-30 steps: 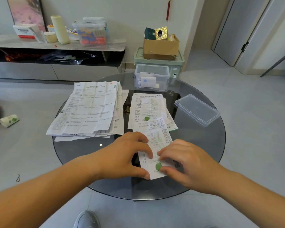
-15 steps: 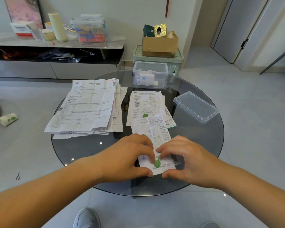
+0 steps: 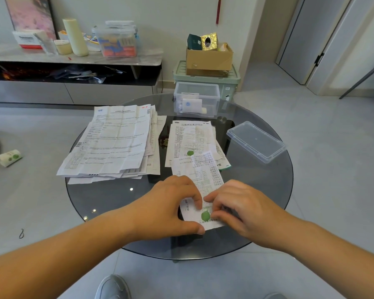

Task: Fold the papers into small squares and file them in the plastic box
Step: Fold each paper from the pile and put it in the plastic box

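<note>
I see both hands low in the centre of the frame, working one printed leaflet (image 3: 203, 175) that carries a green leaf mark. My left hand (image 3: 171, 208) curls over its left edge, thumb at the near corner and forefinger on top. My right hand (image 3: 242, 206) pinches its right side with curled fingers. The leaflet lies on the round glass tabletop (image 3: 108, 197), its far end overlapping a small pile of leaflets (image 3: 189, 137). A larger stack of unfolded sheets (image 3: 115, 141) sits centre left. The clear plastic box (image 3: 196, 99) stands at upper centre with folded papers (image 3: 191, 105) inside, and its lid (image 3: 256, 141) lies apart to the right.
</note>
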`<action>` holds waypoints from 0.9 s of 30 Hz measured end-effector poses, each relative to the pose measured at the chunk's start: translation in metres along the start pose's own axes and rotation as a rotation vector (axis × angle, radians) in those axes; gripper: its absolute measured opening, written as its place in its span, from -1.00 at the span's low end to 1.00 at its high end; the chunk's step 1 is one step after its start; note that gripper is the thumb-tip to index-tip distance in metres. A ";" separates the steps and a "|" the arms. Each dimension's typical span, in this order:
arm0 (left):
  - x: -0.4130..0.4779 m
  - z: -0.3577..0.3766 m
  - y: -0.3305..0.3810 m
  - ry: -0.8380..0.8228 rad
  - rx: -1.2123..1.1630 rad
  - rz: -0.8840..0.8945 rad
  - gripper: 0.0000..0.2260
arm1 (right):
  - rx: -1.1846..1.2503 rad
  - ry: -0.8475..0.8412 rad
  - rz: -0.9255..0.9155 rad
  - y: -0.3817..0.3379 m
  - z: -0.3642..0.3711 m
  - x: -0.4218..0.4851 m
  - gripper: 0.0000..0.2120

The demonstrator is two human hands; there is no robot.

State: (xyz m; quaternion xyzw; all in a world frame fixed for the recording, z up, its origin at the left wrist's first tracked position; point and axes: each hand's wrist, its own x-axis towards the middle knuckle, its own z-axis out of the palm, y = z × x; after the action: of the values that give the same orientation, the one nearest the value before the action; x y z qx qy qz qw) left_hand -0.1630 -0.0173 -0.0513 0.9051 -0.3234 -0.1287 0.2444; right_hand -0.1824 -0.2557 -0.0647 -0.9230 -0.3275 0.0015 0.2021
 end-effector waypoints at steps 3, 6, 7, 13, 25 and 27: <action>0.000 0.000 0.001 0.001 0.015 0.005 -0.61 | 0.005 -0.013 0.028 0.000 0.001 0.002 -0.75; 0.001 0.000 0.002 -0.002 0.058 0.002 -0.58 | 0.019 -0.039 0.051 0.002 0.000 0.002 -0.82; 0.002 0.000 0.002 -0.007 0.067 -0.008 -0.59 | 0.044 -0.044 0.080 0.003 -0.002 0.002 -0.80; 0.007 0.003 0.006 -0.034 0.087 -0.057 -0.68 | 0.157 -0.056 0.210 0.006 -0.001 0.005 -0.74; 0.007 0.000 0.006 -0.091 0.090 -0.078 -0.56 | 0.206 -0.200 0.264 0.012 -0.004 0.015 -0.56; 0.009 -0.001 0.005 -0.099 0.086 -0.076 -0.57 | 0.209 -0.210 0.253 0.014 -0.005 0.015 -0.54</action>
State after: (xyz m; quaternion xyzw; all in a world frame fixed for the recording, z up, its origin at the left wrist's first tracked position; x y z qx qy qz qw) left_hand -0.1580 -0.0263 -0.0484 0.9189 -0.3059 -0.1683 0.1839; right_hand -0.1617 -0.2582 -0.0632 -0.9256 -0.2264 0.1570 0.2597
